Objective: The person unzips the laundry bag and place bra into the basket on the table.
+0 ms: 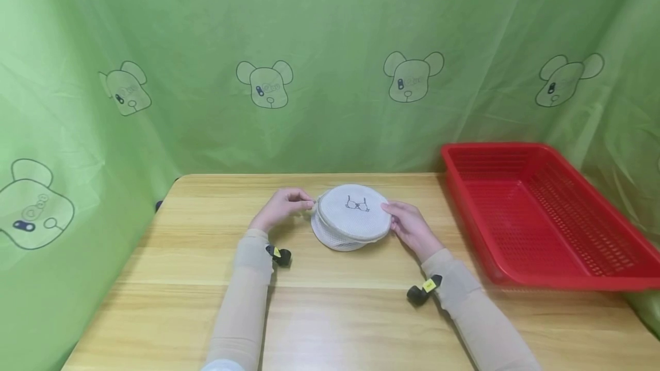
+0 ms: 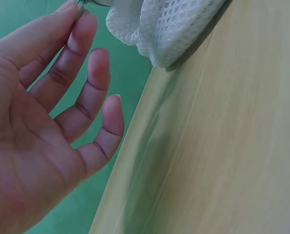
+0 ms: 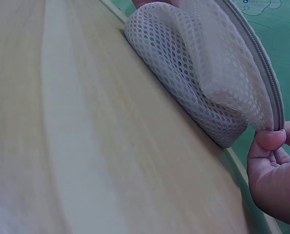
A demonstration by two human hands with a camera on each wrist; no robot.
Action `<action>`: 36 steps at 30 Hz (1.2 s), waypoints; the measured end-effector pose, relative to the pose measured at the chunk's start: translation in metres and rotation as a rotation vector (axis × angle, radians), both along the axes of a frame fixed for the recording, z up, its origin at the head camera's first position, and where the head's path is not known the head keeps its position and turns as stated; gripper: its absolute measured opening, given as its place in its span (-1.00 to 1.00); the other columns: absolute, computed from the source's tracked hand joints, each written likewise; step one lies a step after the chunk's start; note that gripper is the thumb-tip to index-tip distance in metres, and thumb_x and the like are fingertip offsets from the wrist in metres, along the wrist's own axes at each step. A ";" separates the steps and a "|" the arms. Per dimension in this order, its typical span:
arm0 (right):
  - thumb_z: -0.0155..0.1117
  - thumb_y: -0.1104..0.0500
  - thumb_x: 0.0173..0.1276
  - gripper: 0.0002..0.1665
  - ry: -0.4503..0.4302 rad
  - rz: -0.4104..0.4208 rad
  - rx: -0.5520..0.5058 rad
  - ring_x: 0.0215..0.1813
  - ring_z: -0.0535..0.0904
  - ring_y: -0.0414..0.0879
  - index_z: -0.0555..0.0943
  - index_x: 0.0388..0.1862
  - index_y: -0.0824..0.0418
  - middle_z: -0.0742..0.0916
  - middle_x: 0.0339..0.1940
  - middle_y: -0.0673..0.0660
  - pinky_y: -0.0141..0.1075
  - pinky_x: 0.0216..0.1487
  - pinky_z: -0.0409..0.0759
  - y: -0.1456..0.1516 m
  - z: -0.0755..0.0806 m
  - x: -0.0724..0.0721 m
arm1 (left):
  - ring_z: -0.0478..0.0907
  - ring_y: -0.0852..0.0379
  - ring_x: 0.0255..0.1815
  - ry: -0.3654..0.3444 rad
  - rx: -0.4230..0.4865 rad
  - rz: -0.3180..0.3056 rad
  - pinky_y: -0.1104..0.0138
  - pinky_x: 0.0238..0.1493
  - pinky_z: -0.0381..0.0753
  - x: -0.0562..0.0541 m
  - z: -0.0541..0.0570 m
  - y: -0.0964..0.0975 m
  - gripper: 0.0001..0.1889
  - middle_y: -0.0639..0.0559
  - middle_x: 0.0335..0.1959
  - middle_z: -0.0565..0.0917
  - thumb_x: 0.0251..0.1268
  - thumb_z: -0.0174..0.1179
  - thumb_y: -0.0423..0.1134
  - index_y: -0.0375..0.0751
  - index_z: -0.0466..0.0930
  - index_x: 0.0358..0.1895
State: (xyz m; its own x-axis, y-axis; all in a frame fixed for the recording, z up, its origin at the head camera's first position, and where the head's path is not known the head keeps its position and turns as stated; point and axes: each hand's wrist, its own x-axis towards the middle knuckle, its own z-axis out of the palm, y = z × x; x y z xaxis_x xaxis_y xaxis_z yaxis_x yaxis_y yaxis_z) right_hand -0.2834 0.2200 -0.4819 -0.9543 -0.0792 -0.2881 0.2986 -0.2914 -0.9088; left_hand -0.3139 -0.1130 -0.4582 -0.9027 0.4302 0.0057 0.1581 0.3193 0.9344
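A round white mesh laundry bag (image 1: 350, 223) with a bra drawn on its lid stands on the wooden table, its soft side wall partly folded in. A grey zipper (image 3: 268, 66) runs around the edge of the lid. My left hand (image 1: 282, 206) is at the bag's left side; thumb and forefinger pinch a small zipper pull (image 2: 80, 10), while the other fingers are loosely bent. On the right, my right hand (image 1: 411, 227) pinches the zipped rim between thumb and fingers, and the lid tilts up there. The inside of the bag is hidden.
A large red plastic basket (image 1: 549, 228) stands at the right of the table (image 1: 330, 314). Green curtain (image 1: 335, 16) with bear-head prints closes off the back and both sides. Each wrist carries a small black camera (image 1: 419, 295).
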 end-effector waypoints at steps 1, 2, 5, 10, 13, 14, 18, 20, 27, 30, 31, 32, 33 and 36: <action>0.21 0.35 0.36 -0.91 0.001 0.001 0.000 -0.54 0.46 -0.32 0.54 -0.20 0.21 0.65 -0.49 -0.05 -0.57 -0.54 0.44 0.000 0.000 0.000 | 0.60 -0.30 -0.10 0.002 0.001 -0.003 -0.03 -0.01 0.58 0.000 0.000 0.000 -0.83 -0.10 -0.17 0.72 0.25 0.29 -0.17 -0.17 0.68 -0.18; 0.21 0.35 0.36 -0.91 0.001 0.002 -0.001 -0.54 0.46 -0.32 0.54 -0.19 0.21 0.65 -0.49 -0.05 -0.57 -0.54 0.45 0.000 0.000 0.000 | 0.60 -0.30 -0.09 0.000 0.003 -0.006 -0.04 -0.01 0.58 0.000 0.001 0.000 -0.84 -0.11 -0.17 0.71 0.25 0.29 -0.19 -0.17 0.68 -0.19; 0.21 0.35 0.36 -0.91 0.002 0.002 -0.004 -0.54 0.46 -0.32 0.53 -0.19 0.22 0.65 -0.50 -0.04 -0.57 -0.55 0.44 0.000 0.000 -0.001 | 0.59 -0.31 -0.08 0.004 0.003 -0.018 -0.05 0.01 0.58 0.000 0.001 -0.001 -0.84 -0.15 -0.17 0.71 0.25 0.29 -0.20 -0.19 0.68 -0.19; 0.22 0.34 0.36 -0.92 0.002 0.004 -0.005 -0.57 0.45 -0.32 0.55 -0.21 0.20 0.66 -0.51 -0.05 -0.57 -0.57 0.43 0.000 0.000 -0.001 | 0.58 -0.32 -0.05 0.004 0.003 -0.039 -0.06 0.02 0.58 -0.001 0.000 -0.001 -0.83 -0.21 -0.15 0.71 0.24 0.30 -0.21 -0.20 0.67 -0.17; 0.22 0.34 0.36 -0.92 0.000 0.004 -0.003 -0.58 0.44 -0.32 0.55 -0.22 0.20 0.66 -0.52 -0.05 -0.57 -0.58 0.42 0.001 -0.001 -0.002 | 0.58 -0.31 -0.04 0.000 0.004 -0.050 -0.06 0.01 0.59 -0.001 0.001 -0.002 -0.82 -0.25 -0.13 0.71 0.24 0.30 -0.23 -0.21 0.67 -0.15; 0.22 0.34 0.36 -0.92 0.001 0.005 -0.003 -0.58 0.44 -0.33 0.55 -0.22 0.20 0.66 -0.52 -0.05 -0.57 -0.59 0.42 0.001 -0.002 -0.002 | 0.58 -0.31 -0.04 0.000 0.003 -0.053 -0.06 0.01 0.60 -0.001 0.001 -0.002 -0.82 -0.26 -0.13 0.71 0.24 0.30 -0.24 -0.22 0.67 -0.15; 0.23 0.34 0.35 -0.92 -0.004 0.002 -0.002 -0.58 0.44 -0.32 0.55 -0.21 0.21 0.66 -0.52 -0.05 -0.57 -0.58 0.42 0.001 -0.003 -0.002 | 0.59 -0.29 -0.04 -0.011 0.001 -0.066 -0.04 0.00 0.61 -0.001 0.001 -0.003 -0.82 -0.19 -0.17 0.72 0.24 0.30 -0.24 -0.23 0.66 -0.14; 0.23 0.34 0.35 -0.92 -0.006 0.002 -0.002 -0.58 0.44 -0.32 0.55 -0.21 0.21 0.66 -0.52 -0.05 -0.56 -0.58 0.43 0.001 -0.003 -0.002 | 0.59 -0.28 -0.04 -0.014 -0.004 -0.076 -0.03 0.00 0.62 0.000 0.001 -0.003 -0.80 -0.12 -0.20 0.73 0.23 0.30 -0.23 -0.24 0.66 -0.14; 0.22 0.35 0.35 -0.92 -0.008 0.004 -0.011 -0.54 0.48 -0.32 0.54 -0.22 0.21 0.66 -0.51 -0.05 -0.57 -0.54 0.47 0.001 -0.002 -0.002 | 0.57 -0.30 -0.04 -0.022 -0.006 -0.109 -0.02 0.02 0.60 0.001 0.002 -0.003 -0.81 -0.05 -0.25 0.72 0.23 0.30 -0.25 -0.27 0.66 -0.16; 0.23 0.35 0.34 -0.90 -0.015 0.001 -0.007 -0.54 0.48 -0.32 0.53 -0.20 0.22 0.66 -0.50 -0.05 -0.57 -0.54 0.46 0.002 -0.002 -0.002 | 0.56 -0.31 -0.03 -0.030 -0.008 -0.116 0.00 0.02 0.60 0.001 0.002 -0.003 -0.81 -0.10 -0.23 0.72 0.23 0.30 -0.24 -0.27 0.65 -0.16; 0.23 0.35 0.34 -0.89 -0.019 -0.004 -0.004 -0.55 0.48 -0.32 0.52 -0.18 0.22 0.66 -0.51 -0.05 -0.57 -0.55 0.46 0.002 -0.002 -0.002 | 0.56 -0.31 -0.03 -0.033 -0.009 -0.119 -0.01 0.03 0.60 0.001 0.002 -0.003 -0.81 -0.12 -0.22 0.72 0.23 0.30 -0.24 -0.27 0.66 -0.16; 0.23 0.35 0.34 -0.88 -0.020 -0.006 -0.002 -0.55 0.47 -0.32 0.52 -0.17 0.23 0.66 -0.51 -0.05 -0.57 -0.55 0.45 0.002 -0.002 -0.002 | 0.56 -0.31 -0.03 -0.034 -0.008 -0.122 -0.01 0.03 0.60 0.001 0.002 -0.003 -0.81 -0.14 -0.21 0.72 0.23 0.29 -0.24 -0.27 0.66 -0.16; 0.23 0.35 0.34 -0.87 -0.020 -0.006 -0.002 -0.55 0.48 -0.32 0.52 -0.17 0.23 0.66 -0.51 -0.05 -0.57 -0.55 0.45 0.002 -0.002 -0.002 | 0.56 -0.31 -0.02 -0.036 -0.010 -0.125 -0.01 0.04 0.59 0.001 0.002 -0.004 -0.81 -0.16 -0.20 0.72 0.23 0.30 -0.24 -0.27 0.65 -0.16; 0.22 0.35 0.35 -0.88 -0.021 -0.003 -0.004 -0.54 0.49 -0.32 0.52 -0.17 0.23 0.67 -0.50 -0.05 -0.57 -0.53 0.48 0.002 -0.002 -0.002 | 0.58 -0.25 -0.04 -0.037 -0.020 -0.133 -0.02 0.04 0.59 0.002 0.002 -0.004 -0.81 -0.17 -0.18 0.72 0.22 0.30 -0.24 -0.26 0.66 -0.16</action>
State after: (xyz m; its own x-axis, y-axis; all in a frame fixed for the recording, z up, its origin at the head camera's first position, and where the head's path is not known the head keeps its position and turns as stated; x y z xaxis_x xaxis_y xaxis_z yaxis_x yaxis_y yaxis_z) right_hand -0.2854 0.2222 -0.4843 -0.9483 -0.0773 -0.3079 0.3167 -0.2961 -0.9011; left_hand -0.3122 -0.1169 -0.4557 -0.8371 0.5459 -0.0365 0.1654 0.3161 0.9342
